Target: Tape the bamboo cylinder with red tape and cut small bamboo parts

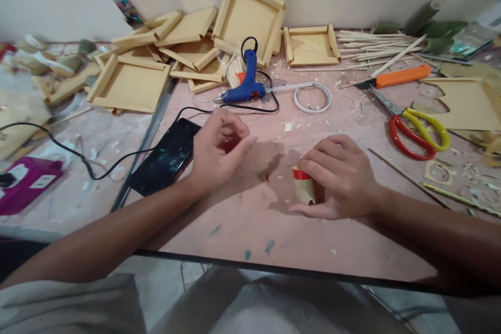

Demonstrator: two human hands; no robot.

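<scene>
At four o'clock from the view's centre, a red-banded tube (303, 191) is held in the right hand (340, 175), its long axis nearly upright, banded end pointed toward twelve. At nine, the left hand (219, 151) is loosely curled; whether the red thing (228, 145) inside is gripped cannot be told.

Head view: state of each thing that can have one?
Tube: upright, red-banded
Right hand: curled around tube
Left hand: half-curled
Phone: face up, screen dark
Glue gun: glue stick protruding from rear
Scissors: look closed
Tape roll: flat
Trays: heaped, some tilted
Power strip: black plug in
</scene>
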